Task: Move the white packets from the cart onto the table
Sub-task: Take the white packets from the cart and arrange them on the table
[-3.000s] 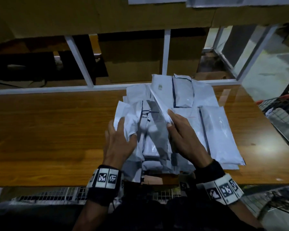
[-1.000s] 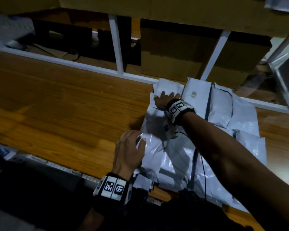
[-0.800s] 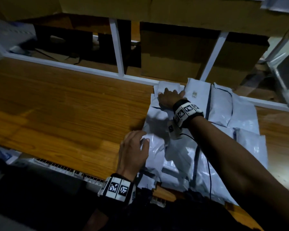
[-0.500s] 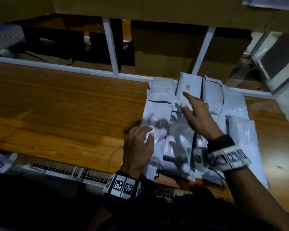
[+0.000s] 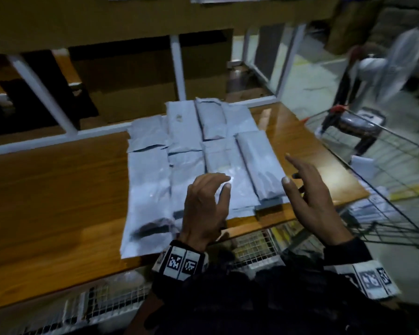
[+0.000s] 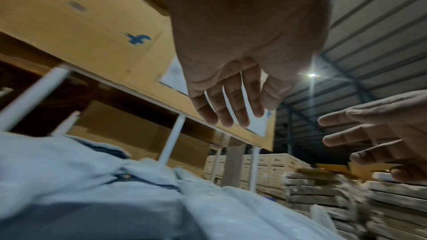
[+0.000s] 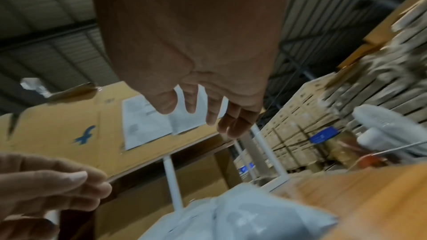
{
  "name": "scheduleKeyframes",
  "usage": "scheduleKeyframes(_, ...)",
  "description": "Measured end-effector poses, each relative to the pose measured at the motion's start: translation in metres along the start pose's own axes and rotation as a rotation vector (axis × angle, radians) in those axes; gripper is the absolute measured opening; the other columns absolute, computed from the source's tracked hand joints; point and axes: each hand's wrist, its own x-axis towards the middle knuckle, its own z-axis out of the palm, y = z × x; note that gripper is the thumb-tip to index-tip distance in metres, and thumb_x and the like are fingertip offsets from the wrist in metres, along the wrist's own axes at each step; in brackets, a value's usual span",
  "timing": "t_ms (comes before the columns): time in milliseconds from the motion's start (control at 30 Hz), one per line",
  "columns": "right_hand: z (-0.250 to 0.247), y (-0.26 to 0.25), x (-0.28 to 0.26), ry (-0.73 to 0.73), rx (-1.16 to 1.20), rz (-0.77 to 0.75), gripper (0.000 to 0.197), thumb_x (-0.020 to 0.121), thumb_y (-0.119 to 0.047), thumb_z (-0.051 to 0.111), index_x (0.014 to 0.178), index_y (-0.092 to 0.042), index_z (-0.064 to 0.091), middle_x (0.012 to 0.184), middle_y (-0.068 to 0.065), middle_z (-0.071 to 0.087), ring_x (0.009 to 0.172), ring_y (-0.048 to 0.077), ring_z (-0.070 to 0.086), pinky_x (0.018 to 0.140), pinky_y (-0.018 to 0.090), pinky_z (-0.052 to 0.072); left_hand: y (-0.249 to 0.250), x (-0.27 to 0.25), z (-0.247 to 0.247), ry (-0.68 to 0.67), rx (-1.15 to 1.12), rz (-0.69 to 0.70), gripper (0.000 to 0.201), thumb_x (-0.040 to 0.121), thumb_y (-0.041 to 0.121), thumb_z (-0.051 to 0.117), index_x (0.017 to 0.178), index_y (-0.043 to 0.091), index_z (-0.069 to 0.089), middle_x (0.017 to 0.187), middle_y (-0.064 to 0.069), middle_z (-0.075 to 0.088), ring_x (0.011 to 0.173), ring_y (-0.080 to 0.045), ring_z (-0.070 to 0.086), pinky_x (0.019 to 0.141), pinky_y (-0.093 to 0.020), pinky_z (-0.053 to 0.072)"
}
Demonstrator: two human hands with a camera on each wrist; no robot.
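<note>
Head view: white packets [image 5: 203, 151] lie flat in overlapping rows on the wooden table [image 5: 53, 189], near its right end. Left hand [image 5: 205, 209] hovers above the near packets, fingers loosely spread, holding nothing. Right hand [image 5: 312, 199] hangs beside the stack's right edge — fingers straight, empty. Wire cart [image 5: 382, 165] stands to the right of the table. Only the wrist views show the cardboard box [image 6: 76, 30] overhead, printed with a blue mark, and stacked cartons [image 7: 298, 130] behind — blurred.
</note>
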Motion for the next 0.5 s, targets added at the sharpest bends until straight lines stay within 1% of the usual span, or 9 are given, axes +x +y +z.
scheduleKeyframes(100, -0.030, 0.021, -0.016, 0.058, -0.038, -0.005, 0.049, 0.103, -0.039, 0.041, 0.150, -0.026, 0.035, 0.145, -0.007, 0.040, 0.121, 0.021, 0.049, 0.088, 0.041, 0.047, 0.029, 0.005, 0.030, -0.035, -0.014, 0.051, 0.017, 0.094, 0.020, 0.060, 0.103, 0.013, 0.073, 0.106, 0.002, 0.072, 0.104, -0.017, 0.064, 0.088, -0.039, 0.051)
scheduleKeyframes(167, -0.052, 0.038, -0.029, 0.081, -0.053, 0.025, 0.050, 0.103, -0.040, 0.042, 0.150, -0.028, 0.035, 0.145, -0.009, 0.039, 0.123, 0.021, 0.047, 0.090, 0.046, 0.047, 0.052, 0.006, 0.056, -0.061, -0.034, 0.065, 0.016, 0.093, 0.019, 0.060, 0.102, 0.014, 0.073, 0.105, 0.003, 0.072, 0.103, -0.017, 0.064, 0.088, -0.038, 0.051)
scheduleKeyframes(267, -0.091, 0.075, -0.049, 0.122, -0.077, 0.059, 0.047, 0.104, -0.039, 0.046, 0.149, -0.029, 0.035, 0.146, -0.011, 0.038, 0.127, 0.021, 0.046, 0.091, 0.051, 0.048, 0.088, 0.005, 0.104, -0.112, -0.047, 0.098, 0.017, 0.091, 0.018, 0.060, 0.100, 0.014, 0.073, 0.103, 0.002, 0.073, 0.100, -0.018, 0.064, 0.084, -0.036, 0.051)
scheduleKeyframes(367, -0.136, 0.113, -0.067, 0.158, -0.098, 0.077, 0.047, 0.103, -0.031, 0.049, 0.148, -0.023, 0.038, 0.147, -0.003, 0.042, 0.131, 0.020, 0.045, 0.098, 0.049, 0.044, 0.123, 0.004, 0.155, -0.144, -0.046, 0.100, 0.018, 0.090, 0.018, 0.060, 0.101, 0.013, 0.074, 0.103, -0.002, 0.073, 0.098, -0.021, 0.065, 0.082, -0.038, 0.053)
scheduleKeyframes(400, -0.151, 0.124, -0.072, 0.190, -0.099, 0.081, 0.046, 0.103, -0.029, 0.050, 0.147, -0.020, 0.040, 0.146, -0.003, 0.044, 0.131, 0.020, 0.045, 0.100, 0.049, 0.043, 0.135, 0.003, 0.171, -0.156, -0.066, 0.105, 0.019, 0.090, 0.018, 0.060, 0.101, 0.012, 0.074, 0.103, -0.003, 0.073, 0.099, -0.022, 0.065, 0.083, -0.037, 0.052)
scheduleKeyframes(433, -0.166, 0.136, -0.078, 0.225, -0.105, 0.086, 0.045, 0.103, -0.027, 0.051, 0.145, -0.017, 0.042, 0.144, -0.007, 0.044, 0.130, 0.019, 0.045, 0.100, 0.048, 0.043, 0.146, 0.002, 0.187, -0.170, -0.083, 0.116, 0.019, 0.090, 0.018, 0.060, 0.101, 0.011, 0.074, 0.103, -0.004, 0.073, 0.099, -0.023, 0.066, 0.084, -0.037, 0.052)
scheduleKeyframes(500, -0.191, 0.157, -0.086, 0.283, -0.120, 0.114, 0.041, 0.102, -0.023, 0.053, 0.142, -0.015, 0.046, 0.134, -0.020, 0.040, 0.124, 0.016, 0.047, 0.099, 0.045, 0.045, 0.165, 0.002, 0.219, -0.207, -0.084, 0.143, 0.019, 0.089, 0.016, 0.061, 0.101, 0.010, 0.074, 0.103, -0.005, 0.073, 0.099, -0.026, 0.066, 0.084, -0.037, 0.051)
